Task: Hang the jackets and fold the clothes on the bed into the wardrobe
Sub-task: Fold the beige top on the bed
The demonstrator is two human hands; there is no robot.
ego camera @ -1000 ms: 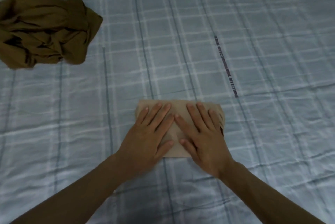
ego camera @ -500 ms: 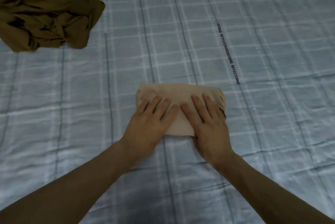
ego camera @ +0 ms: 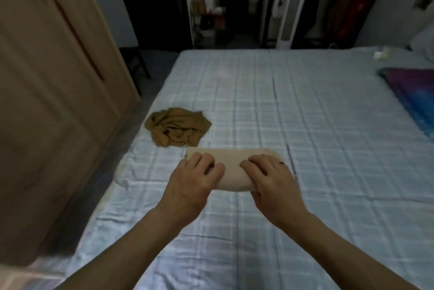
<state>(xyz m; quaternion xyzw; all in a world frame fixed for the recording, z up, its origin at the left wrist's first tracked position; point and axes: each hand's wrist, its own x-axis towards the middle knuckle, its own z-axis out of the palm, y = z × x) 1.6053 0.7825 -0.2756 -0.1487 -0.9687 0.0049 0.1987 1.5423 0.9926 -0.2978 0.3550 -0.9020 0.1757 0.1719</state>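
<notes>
Gripping a folded beige cloth (ego camera: pixel 234 165) along its near edge with left hand (ego camera: pixel 195 181) and right hand (ego camera: pixel 273 180), fingers curled over its top. Resting on the near left part of the checked bed (ego camera: pixel 317 139) or just lifted: cannot tell. Just beyond, far left, a crumpled brown garment (ego camera: pixel 177 126). Left of the bed, a wardrobe (ego camera: pixel 47 83). At the right edge, a colourful blanket (ego camera: pixel 413 99).

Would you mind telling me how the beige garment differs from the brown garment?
The beige garment is folded into a neat rectangle; the brown garment lies crumpled. The left hand and right hand grip the beige garment; nothing touches the brown garment. Both are plain, unpatterned cloth.
</notes>
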